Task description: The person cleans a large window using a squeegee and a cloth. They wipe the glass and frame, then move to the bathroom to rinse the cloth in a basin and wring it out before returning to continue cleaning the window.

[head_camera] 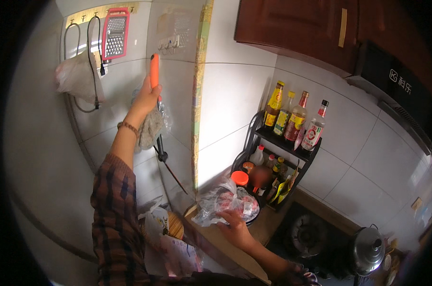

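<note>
My left hand is raised at the tiled wall on the left, its fingers closed around the orange handle of a tool. The tool's lower part is hard to make out behind the hand. Just below the wrist hangs a grey cloth, beside a dark rod. My right hand is low over the counter, fingers apart, their tips touching or very near a clear plastic bag. Wrapped red pieces show through the bag, which lies over a dark-rimmed bowl.
A black two-tier rack holds several sauce bottles. Right of it are a gas burner and a lidded metal pot. Overhead hang a wooden cabinet and range hood. A red-framed grater hangs left.
</note>
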Demonstrator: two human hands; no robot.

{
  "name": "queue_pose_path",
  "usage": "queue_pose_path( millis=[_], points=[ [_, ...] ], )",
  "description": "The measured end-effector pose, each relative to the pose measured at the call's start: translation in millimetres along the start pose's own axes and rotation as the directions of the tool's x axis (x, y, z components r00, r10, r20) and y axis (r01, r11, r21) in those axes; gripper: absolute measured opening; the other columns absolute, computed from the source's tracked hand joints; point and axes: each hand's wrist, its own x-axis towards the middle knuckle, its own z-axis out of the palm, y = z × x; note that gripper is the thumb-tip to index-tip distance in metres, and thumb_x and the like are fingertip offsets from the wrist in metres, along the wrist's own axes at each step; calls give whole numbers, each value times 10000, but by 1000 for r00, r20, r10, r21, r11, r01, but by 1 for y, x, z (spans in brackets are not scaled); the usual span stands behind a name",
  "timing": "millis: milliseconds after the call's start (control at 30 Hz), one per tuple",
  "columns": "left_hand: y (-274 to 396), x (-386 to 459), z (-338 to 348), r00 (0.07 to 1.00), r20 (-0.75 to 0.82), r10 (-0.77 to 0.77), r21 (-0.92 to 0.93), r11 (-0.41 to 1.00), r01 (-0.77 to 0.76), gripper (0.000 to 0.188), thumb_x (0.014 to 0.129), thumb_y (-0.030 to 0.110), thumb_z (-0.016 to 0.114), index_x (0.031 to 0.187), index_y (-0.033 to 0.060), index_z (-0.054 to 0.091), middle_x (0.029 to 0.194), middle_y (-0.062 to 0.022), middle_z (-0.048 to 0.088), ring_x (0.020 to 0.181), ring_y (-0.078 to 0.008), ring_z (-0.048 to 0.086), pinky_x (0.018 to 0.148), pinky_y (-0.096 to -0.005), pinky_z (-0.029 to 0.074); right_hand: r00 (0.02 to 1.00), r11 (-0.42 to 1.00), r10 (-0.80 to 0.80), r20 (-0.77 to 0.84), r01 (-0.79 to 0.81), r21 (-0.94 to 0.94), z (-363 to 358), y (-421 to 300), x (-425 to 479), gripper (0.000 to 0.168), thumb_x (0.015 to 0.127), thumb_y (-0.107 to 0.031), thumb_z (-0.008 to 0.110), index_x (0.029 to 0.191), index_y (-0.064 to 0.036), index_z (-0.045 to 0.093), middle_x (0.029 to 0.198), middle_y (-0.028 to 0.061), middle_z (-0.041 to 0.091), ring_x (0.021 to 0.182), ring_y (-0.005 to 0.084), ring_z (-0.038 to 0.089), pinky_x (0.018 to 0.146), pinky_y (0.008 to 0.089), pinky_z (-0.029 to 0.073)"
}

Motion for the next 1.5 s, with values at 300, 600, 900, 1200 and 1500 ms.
queue_pose_path(
  millis=[300,600,900,1200,1500],
  points=[
    [-22,57,29,995,87,-50,132,991,39,551,869,214,471,1353,157,211,844,-86,581,616,-169,576,665,-327,462,989,989,148,2,-148,-4,-11,24,-13,252,719,-53,625,967,-24,592,981,169,547,897,320,541,774,369,446],
    [-27,59,32,995,-4,-98,288,953,95,571,858,259,492,1346,142,221,909,-171,617,701,-282,627,705,-395,472,988,986,152,-14,-152,-60,-17,45,-26,212,725,-68,621,934,-36,604,953,135,564,894,292,568,774,349,464],
    [-24,64,45,981,105,-165,36,986,162,570,850,259,503,1341,154,232,1018,-150,581,680,-247,627,749,-379,461,978,981,194,71,-194,-13,-3,41,-33,217,729,-74,619,943,-42,605,951,140,562,901,304,562,766,355,461],
    [-44,17,37,984,91,-151,162,978,135,700,823,386,525,1314,-34,257,1095,-216,548,1040,-347,516,897,-394,387,975,978,202,90,-195,-79,-3,28,-45,255,734,-59,612,985,-44,570,991,169,524,921,338,525,781,394,447],
    [59,-213,14,993,114,40,-279,960,-7,475,884,378,448,1240,64,431,1112,-79,441,1011,-206,427,876,-330,357,896,898,439,69,-434,-79,2,17,-108,291,843,-177,544,1085,-18,527,1081,161,526,1023,306,496,874,374,422]
  ],
)
